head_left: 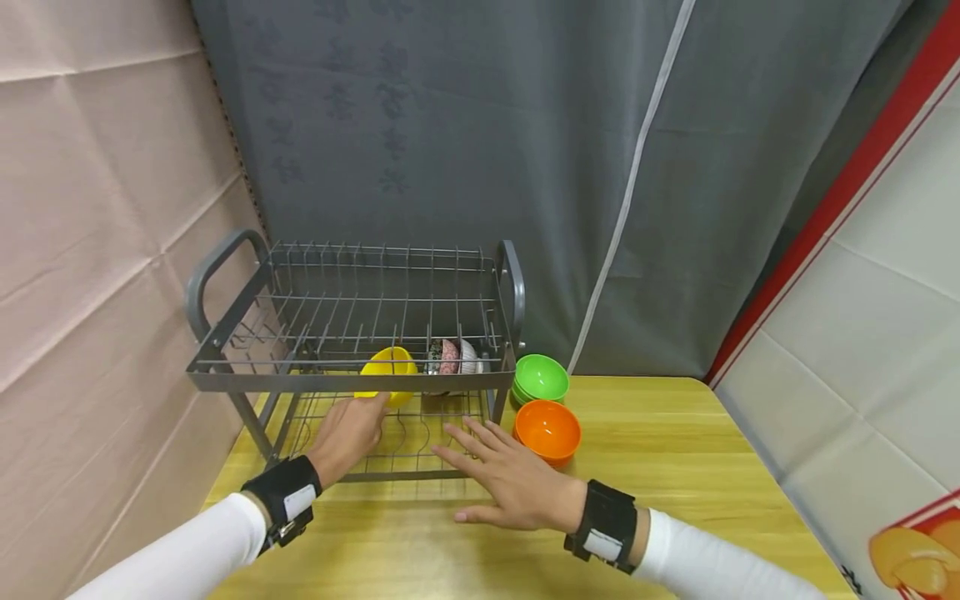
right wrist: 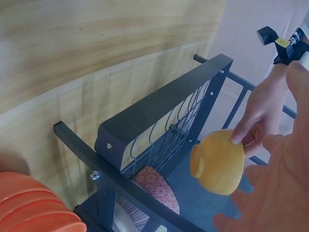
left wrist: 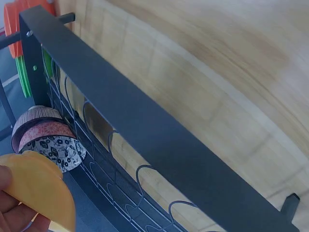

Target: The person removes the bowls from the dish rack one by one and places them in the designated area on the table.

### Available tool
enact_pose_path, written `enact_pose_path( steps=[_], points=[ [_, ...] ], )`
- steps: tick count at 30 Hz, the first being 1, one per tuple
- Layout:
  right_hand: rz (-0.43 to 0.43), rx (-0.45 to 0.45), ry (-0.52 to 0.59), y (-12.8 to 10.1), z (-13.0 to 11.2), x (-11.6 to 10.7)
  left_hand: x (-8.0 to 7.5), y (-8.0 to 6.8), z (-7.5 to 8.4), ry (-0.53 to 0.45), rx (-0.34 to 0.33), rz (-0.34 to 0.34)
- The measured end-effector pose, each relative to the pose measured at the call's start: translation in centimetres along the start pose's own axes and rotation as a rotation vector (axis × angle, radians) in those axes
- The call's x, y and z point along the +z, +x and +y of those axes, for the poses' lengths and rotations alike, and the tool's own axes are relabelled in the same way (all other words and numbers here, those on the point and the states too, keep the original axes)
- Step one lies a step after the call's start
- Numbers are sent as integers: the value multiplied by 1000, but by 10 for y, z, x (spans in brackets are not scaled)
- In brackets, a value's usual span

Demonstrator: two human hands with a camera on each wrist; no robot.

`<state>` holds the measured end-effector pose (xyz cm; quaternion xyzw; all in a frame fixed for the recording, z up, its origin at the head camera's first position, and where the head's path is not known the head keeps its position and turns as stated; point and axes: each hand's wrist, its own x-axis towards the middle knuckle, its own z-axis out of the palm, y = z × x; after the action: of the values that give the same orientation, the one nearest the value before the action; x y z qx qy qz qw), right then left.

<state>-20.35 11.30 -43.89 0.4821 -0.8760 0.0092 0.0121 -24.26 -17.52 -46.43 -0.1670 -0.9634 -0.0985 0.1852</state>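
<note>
My left hand [head_left: 348, 433] reaches into the lower tier of a grey wire dish rack [head_left: 352, 379] and holds a yellow bowl [head_left: 387, 368] tipped on its side, fingers on its outside [right wrist: 218, 162]. Right of the bowl, patterned bowls [head_left: 453, 357] stand on edge in the same tier [left wrist: 46, 137]. My right hand [head_left: 506, 475] hovers open with fingers spread over the wooden table [head_left: 675, 467] at the rack's front right corner, holding nothing. An orange bowl [head_left: 547, 430] sits just right of that hand.
A green stack of bowls [head_left: 541, 379] stands behind the orange one, beside the rack's right handle. A grey curtain hangs behind the table, a beige wall lies on the left, and a white panel with a red edge borders the right.
</note>
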Motion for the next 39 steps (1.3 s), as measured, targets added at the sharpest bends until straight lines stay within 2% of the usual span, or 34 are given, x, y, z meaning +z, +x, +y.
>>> enact_pose_path(
  steps=[5,13,23,30,39],
  points=[
    [9,-9,-31,4,1,-3,-4,-8,2,61,91,23],
    [-9,-20,10,14,2,-6,-10,-18,12,161,234,39],
    [-4,-19,14,26,1,-13,-19,-30,26,175,327,-12],
    [21,-46,17,35,2,-13,-24,-38,29,214,348,-42],
    [-19,-64,-58,51,0,-9,-27,-46,31,242,384,-69]
  ],
)
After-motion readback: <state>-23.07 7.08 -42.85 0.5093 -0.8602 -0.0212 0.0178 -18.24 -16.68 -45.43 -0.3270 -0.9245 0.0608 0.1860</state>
